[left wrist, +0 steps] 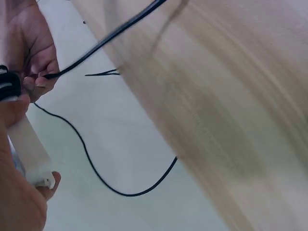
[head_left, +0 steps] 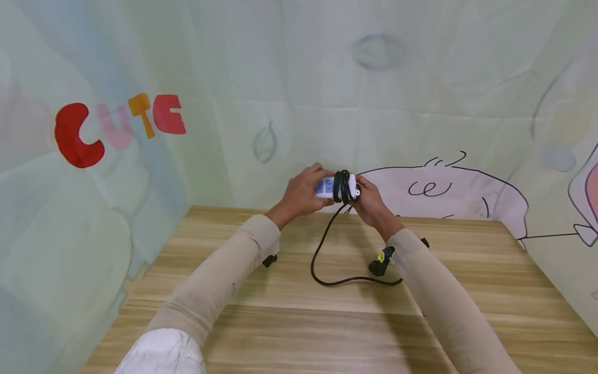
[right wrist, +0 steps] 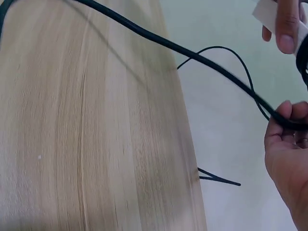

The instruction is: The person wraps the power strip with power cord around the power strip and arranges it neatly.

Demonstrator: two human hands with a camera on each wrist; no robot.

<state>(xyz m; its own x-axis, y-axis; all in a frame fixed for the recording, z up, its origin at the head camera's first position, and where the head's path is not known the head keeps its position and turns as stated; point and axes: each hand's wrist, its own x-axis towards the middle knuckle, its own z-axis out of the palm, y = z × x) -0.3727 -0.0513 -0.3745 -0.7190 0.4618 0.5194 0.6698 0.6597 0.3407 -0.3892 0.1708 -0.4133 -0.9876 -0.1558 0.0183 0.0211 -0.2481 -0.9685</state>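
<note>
**Although several turns are wound, cord is left loose: power strip, white, hand-held**

Nearest: beige sleeves [head_left: 215,291], extended over a wood-grain table [head_left: 299,337].

Next: black cord [head_left: 312,262], slack, curved over the tabletop, its further run hidden by the right forearm; no plug can be made out.

Beyond: left hand [head_left: 303,192], by whose thumb and fingers one end of the strip is grasped. Right hand [head_left: 374,205], by whose fingers the cord is pinched beside the strip's other end.

Between the hands: white power strip [head_left: 328,186], held up off the table near its far edge. A coil [head_left: 344,186] of several turns is wrapped around it. Winding is judged to be partly done; the slack length is left unwound.

Farthest: printed backdrop [head_left: 280,57], marked "CUTE" in coloured letters [head_left: 162,114].
</note>
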